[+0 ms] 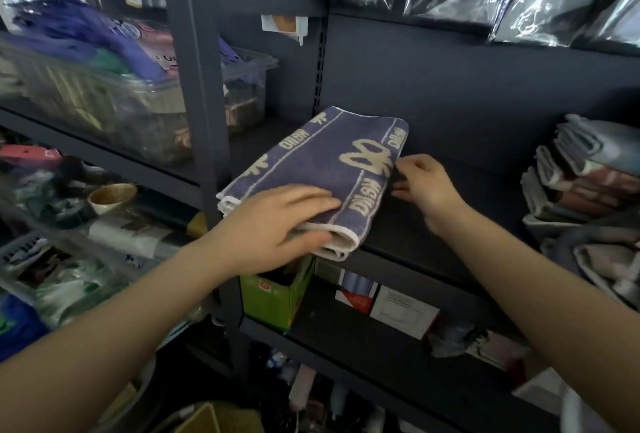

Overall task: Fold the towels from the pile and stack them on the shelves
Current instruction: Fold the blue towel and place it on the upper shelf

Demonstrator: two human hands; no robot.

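Towel (pixel 311 169) overhangs shelf (pixel 433 224) edge; left hand (pixel 273 224) grips corner

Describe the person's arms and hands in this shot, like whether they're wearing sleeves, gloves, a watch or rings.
Both arms are bare from the frame's edge to the wrist, with no sleeves in view. The left hand and right hand wear no gloves. No watch, bracelet or ring shows on either, though the picture is slightly blurred, so a thin ring could be missed.

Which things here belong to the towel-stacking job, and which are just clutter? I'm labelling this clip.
Job: folded purple towel with cream lettering, dark metal shelf, stacked folded towels at right, left hand, right hand.
Clutter: clear plastic bin, green cardboard box.
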